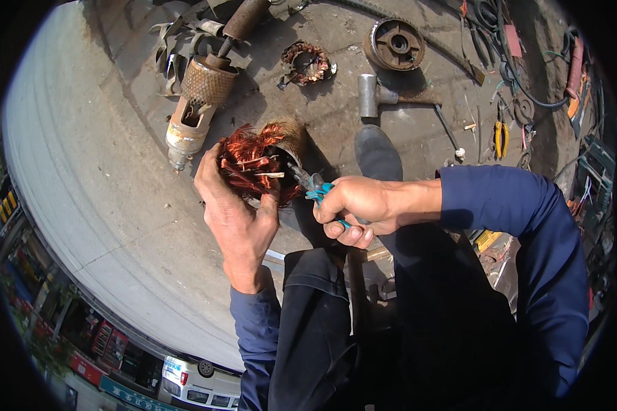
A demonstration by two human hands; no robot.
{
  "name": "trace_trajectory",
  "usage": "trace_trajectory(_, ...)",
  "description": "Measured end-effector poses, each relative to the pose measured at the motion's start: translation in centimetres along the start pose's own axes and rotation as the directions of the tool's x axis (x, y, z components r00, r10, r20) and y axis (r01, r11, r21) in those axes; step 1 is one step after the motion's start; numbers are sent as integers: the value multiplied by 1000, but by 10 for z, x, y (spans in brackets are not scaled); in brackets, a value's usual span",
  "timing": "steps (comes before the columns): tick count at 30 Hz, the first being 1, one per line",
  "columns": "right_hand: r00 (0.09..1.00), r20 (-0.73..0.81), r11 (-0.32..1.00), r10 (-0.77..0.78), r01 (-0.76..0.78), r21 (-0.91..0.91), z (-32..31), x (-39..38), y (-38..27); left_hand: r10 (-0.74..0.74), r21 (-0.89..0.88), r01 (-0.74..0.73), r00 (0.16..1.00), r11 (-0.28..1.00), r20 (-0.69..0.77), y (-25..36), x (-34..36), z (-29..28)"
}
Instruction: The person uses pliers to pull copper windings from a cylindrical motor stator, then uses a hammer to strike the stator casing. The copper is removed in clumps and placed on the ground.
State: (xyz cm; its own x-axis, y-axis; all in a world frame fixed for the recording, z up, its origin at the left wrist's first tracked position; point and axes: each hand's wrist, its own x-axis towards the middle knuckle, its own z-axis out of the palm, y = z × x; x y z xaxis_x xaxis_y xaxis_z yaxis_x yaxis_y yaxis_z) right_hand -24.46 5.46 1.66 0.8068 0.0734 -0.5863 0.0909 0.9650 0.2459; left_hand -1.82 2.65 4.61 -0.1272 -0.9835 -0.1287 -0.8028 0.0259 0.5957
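The left hand (236, 216) cups the round stator with tangled copper windings (257, 168), fingers wrapped around it; the right hand (356, 209), just right of it, squeezes blue-handled pliers (313, 186); grip one strand squarely, I judge, pulling straight.

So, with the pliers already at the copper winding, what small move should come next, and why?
Probably a short pull with the pliers toward the person. Their tip sits in the tangled copper winding of the stator, the right hand has its grip shut on the blue handles, and the left hand steadies the stator from below, so loosened wire can come out.
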Motion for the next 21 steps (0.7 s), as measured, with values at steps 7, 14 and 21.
trace_trajectory(7, 1000, -23, 936, -11, 2, -351, -4, -4, -13, -29, -80, 29, 1000, 996, 5, -9, -11, 3)
trace_trajectory(14, 992, -116, 943, 56, -91, -321, 11, -21, -35, 50, -61, -52, 998, 997, -39, -25, -10, 6)
trace_trajectory(21, 988, -121, 912, 96, -136, -387, -5, -16, -39, 70, -127, -75, 997, 989, -39, -42, -15, 12)
